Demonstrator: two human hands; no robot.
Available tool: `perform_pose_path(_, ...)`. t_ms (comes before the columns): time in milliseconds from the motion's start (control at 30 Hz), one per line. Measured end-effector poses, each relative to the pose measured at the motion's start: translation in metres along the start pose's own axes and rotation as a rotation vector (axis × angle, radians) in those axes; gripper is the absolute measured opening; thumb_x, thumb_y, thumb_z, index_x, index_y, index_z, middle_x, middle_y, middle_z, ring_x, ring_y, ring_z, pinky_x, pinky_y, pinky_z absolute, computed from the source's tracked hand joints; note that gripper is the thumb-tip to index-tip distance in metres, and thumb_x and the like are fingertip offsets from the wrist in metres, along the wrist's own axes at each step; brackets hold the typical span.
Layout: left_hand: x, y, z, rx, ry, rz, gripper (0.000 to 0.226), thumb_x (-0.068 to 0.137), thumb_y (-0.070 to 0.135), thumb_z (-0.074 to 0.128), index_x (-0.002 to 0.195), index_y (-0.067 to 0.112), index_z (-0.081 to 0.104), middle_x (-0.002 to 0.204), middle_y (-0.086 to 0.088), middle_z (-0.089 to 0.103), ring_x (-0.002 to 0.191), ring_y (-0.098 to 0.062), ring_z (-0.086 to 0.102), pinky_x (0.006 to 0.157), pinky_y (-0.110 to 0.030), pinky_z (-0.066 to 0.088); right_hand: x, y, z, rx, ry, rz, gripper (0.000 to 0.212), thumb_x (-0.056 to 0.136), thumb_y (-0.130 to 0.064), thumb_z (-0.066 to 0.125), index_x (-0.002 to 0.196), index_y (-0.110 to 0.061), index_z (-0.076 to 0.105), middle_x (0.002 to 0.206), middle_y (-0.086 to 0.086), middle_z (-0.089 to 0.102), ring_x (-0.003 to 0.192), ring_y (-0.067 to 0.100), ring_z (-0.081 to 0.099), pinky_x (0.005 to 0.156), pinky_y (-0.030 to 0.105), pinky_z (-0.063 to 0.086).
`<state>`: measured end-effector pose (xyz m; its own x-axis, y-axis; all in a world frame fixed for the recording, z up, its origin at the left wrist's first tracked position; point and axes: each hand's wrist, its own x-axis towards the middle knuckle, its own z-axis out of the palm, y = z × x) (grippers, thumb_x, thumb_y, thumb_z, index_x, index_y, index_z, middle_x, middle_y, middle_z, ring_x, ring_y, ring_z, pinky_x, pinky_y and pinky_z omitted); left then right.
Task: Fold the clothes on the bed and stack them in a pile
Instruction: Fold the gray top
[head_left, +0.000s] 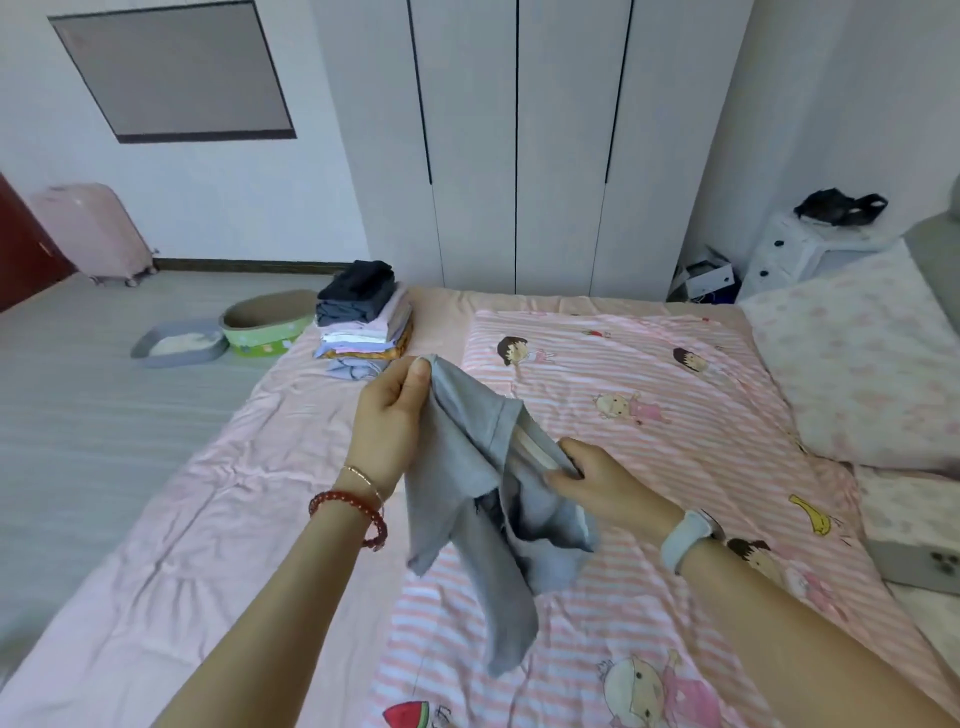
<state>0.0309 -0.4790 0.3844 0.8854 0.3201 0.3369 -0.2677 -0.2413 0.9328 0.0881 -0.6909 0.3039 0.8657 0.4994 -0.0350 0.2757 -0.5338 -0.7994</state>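
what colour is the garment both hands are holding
Plain light grey garment, seen best in the head view, the only one.

White wardrobe (519, 145) behind the bed (156, 545), grey floor (78, 415), pink suitcase (93, 234) by the wall.

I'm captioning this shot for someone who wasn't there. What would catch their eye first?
The grey garment held up mid-frame over the pink striped cartoon blanket, gripped by the left hand at its top and the right hand lower down. Next, the pile of folded clothes at the bed's far left corner.
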Motion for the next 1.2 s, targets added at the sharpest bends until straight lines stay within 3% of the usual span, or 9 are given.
perform_pose_path(233, -0.017, 0.003, -0.028, 0.277, 0.303, 0.151, 0.031, 0.095, 0.025, 0.036, 0.065, 0.017, 0.036, 0.059, 0.009, 0.037, 0.057, -0.004, 0.029, 0.055, -0.026, 0.025, -0.008, -0.029, -0.035, 0.112, 0.208, -0.202, 0.022, 0.084, -0.017, 0.066, 0.077, -0.033, 0.054, 0.071, -0.007, 0.055, 0.064, 0.002, 0.046, 0.064, 0.013, 0.036)
perform_pose_path(367, -0.014, 0.007, -0.028, 0.428, 0.455, 0.165, 0.026, 0.096, 0.025, 0.033, 0.074, 0.013, 0.040, 0.059, 0.007, 0.042, 0.060, -0.012, 0.032, 0.056, -0.030, 0.017, -0.008, -0.029, -0.058, 0.026, 0.073, -0.215, 0.020, 0.084, -0.013, 0.066, 0.085, -0.030, 0.056, 0.084, 0.002, 0.062, 0.076, 0.014, 0.055, 0.071, 0.021, 0.040)
perform_pose_path(467, -0.009, -0.006, -0.031, 0.399, 0.572, 0.093, 0.026, 0.100, 0.018, 0.033, 0.079, 0.008, 0.044, 0.072, -0.005, 0.048, 0.069, -0.019, 0.040, 0.059, -0.027, 0.019, -0.009, -0.004, -0.066, -0.227, -0.021, -0.144, 0.008, 0.086, -0.005, 0.060, 0.093, -0.010, 0.060, 0.087, 0.005, 0.058, 0.082, 0.024, 0.054, 0.070, 0.027, 0.037)
perform_pose_path(533, -0.012, -0.017, -0.035, 0.416, 0.582, 0.068, 0.027, 0.100, 0.016, 0.033, 0.079, 0.005, 0.046, 0.074, -0.007, 0.048, 0.071, -0.020, 0.041, 0.060, -0.027, 0.020, -0.014, 0.016, -0.070, -0.258, -0.023, -0.060, 0.006, 0.087, -0.006, 0.058, 0.093, -0.004, 0.060, 0.086, 0.006, 0.059, 0.081, 0.024, 0.055, 0.067, 0.026, 0.036)
perform_pose_path(700, -0.034, -0.030, -0.030, 0.432, 0.506, 0.049, 0.028, 0.097, 0.020, 0.034, 0.074, 0.008, 0.041, 0.063, 0.003, 0.042, 0.067, -0.019, 0.038, 0.059, -0.029, 0.021, -0.027, 0.016, -0.064, 0.054, 0.130, -0.118, 0.025, 0.089, -0.003, 0.058, 0.092, -0.028, 0.058, 0.095, -0.004, 0.064, 0.087, 0.001, 0.058, 0.073, 0.005, 0.039)
perform_pose_path(767, -0.039, -0.027, -0.026, 0.429, 0.540, 0.072, 0.027, 0.096, 0.021, 0.033, 0.075, 0.009, 0.043, 0.068, -0.003, 0.046, 0.069, -0.018, 0.039, 0.060, -0.028, 0.023, -0.032, 0.011, -0.061, 0.138, 0.236, -0.208, 0.023, 0.091, -0.010, 0.056, 0.096, -0.032, 0.056, 0.093, 0.016, 0.063, 0.083, 0.009, 0.060, 0.071, 0.015, 0.039)
perform_pose_path(833, -0.044, -0.024, -0.024, 0.439, 0.581, 0.076, 0.027, 0.095, 0.023, 0.033, 0.075, 0.009, 0.044, 0.070, -0.007, 0.047, 0.069, -0.018, 0.039, 0.061, -0.027, 0.023, -0.038, 0.005, -0.062, 0.156, 0.211, -0.240, 0.022, 0.089, -0.024, 0.059, 0.104, -0.038, 0.051, 0.090, 0.030, 0.051, 0.076, 0.036, 0.051, 0.064, 0.030, 0.036)
perform_pose_path(1000, -0.048, -0.021, -0.019, 0.441, 0.701, 0.060, 0.029, 0.098, 0.017, 0.034, 0.071, 0.007, 0.041, 0.068, -0.009, 0.045, 0.068, -0.018, 0.037, 0.061, -0.027, 0.021, -0.046, 0.001, -0.080, 0.108, 0.078, -0.261, 0.050, 0.081, -0.009, 0.060, 0.109, -0.045, 0.040, 0.102, 0.005, 0.048, 0.086, 0.030, 0.050, 0.074, 0.046, 0.044)
perform_pose_path(1200, -0.021, -0.037, 0.007, 0.480, 0.681, 0.057, 0.031, 0.097, 0.024, 0.034, 0.070, 0.010, 0.039, 0.066, -0.011, 0.049, 0.064, -0.019, 0.037, 0.057, -0.026, 0.017, -0.012, 0.018, -0.094, -0.052, 0.465, -0.352, 0.017, 0.089, -0.001, 0.056, 0.102, -0.009, 0.062, 0.096, 0.006, 0.063, 0.089, 0.024, 0.060, 0.079, 0.028, 0.045)
